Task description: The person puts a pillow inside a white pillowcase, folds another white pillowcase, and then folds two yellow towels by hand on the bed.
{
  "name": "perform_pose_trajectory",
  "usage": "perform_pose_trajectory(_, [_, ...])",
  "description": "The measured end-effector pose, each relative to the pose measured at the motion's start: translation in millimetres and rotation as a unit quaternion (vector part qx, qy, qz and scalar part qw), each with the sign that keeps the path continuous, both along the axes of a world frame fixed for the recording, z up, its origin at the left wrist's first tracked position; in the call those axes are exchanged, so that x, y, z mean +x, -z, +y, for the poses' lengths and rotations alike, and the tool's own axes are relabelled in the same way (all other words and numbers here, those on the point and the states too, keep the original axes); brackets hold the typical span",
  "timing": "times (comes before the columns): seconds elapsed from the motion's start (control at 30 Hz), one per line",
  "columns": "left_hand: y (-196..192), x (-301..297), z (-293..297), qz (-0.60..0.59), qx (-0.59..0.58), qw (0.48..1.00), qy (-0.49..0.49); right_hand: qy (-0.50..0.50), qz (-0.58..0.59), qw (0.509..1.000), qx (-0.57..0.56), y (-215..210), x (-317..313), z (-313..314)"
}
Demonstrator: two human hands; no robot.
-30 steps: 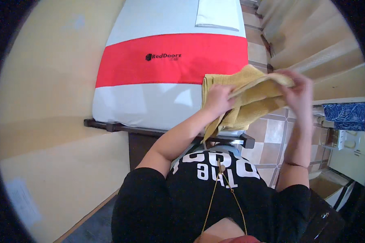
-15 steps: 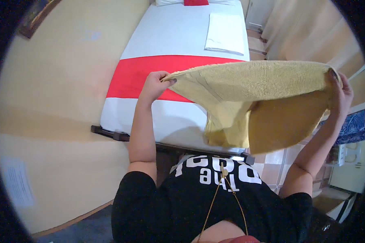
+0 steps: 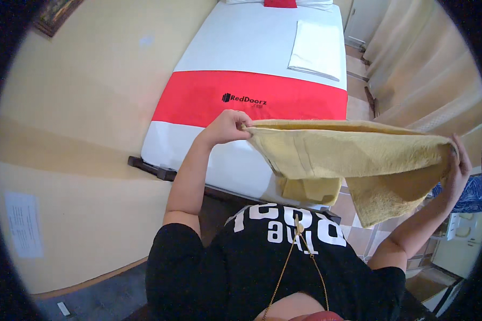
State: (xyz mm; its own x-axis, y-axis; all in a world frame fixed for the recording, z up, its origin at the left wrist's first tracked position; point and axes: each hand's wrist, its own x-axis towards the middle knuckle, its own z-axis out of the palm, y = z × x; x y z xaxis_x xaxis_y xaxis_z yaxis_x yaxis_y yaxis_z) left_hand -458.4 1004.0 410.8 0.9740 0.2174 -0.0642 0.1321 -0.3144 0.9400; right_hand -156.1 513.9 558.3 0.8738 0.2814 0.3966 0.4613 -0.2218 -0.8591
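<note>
A: Between the two hands, what is held?
B: One yellow towel (image 3: 353, 155), now stretched flat above the bed (image 3: 251, 59); a second ago it was bunched. Left hand (image 3: 227, 127) and right hand (image 3: 458, 168) each pinch a corner.
A: Meaning?
B: Judged opened out for handling.
A: Other items?
B: One red band (image 3: 198, 99), one folded white sheet (image 3: 317, 51).

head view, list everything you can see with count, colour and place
towel: 1, yellow, stretched out between both hands above the bed's foot
bed: 1, white, centre
bed runner: 1, red, across the bed
folded linen: 1, white, on the bed's right side
curtains: beige, right
wall: cream, left
paper notice: 1, white, on the wall, lower left
left hand: fingers grip the towel's left end
right hand: fingers grip its right end
</note>
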Motion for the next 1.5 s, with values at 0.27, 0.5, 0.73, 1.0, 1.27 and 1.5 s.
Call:
perform_pose_trajectory(0.27, [96.9,5.5,5.6,-0.027,0.173,0.975,0.137,-0.216,-0.101,0.936,-0.258,-20.0,-70.0,32.6])
perform_pose_trajectory(0.5, [200.9,5.1,-142.1,0.033,0.212,0.971,0.104,-0.208,-0.056,0.946,-0.242,-40.6,-126.8,70.2])
perform_pose_trajectory(0.73, [196.2,14.0,-263.3,-0.067,0.225,0.972,0.002,-0.14,-0.05,0.944,-0.295,-42.3,-157.5,70.1])
perform_pose_trajectory(1.0, [222.8,12.8,-278.5,-0.044,0.206,0.967,-0.145,-0.058,-0.127,0.975,-0.176,-40.2,-175.1,70.8])
perform_pose_trajectory(1.27, [200.1,12.7,-219.5,-0.18,0.027,0.911,-0.37,0.03,-0.054,0.976,-0.208,-54.9,-107.9,12.6])
perform_pose_trajectory(1.5, [233.3,6.9,-306.4,-0.195,0.249,0.949,-0.021,-0.068,-0.058,0.98,-0.177,-45.3,-179.4,78.7])
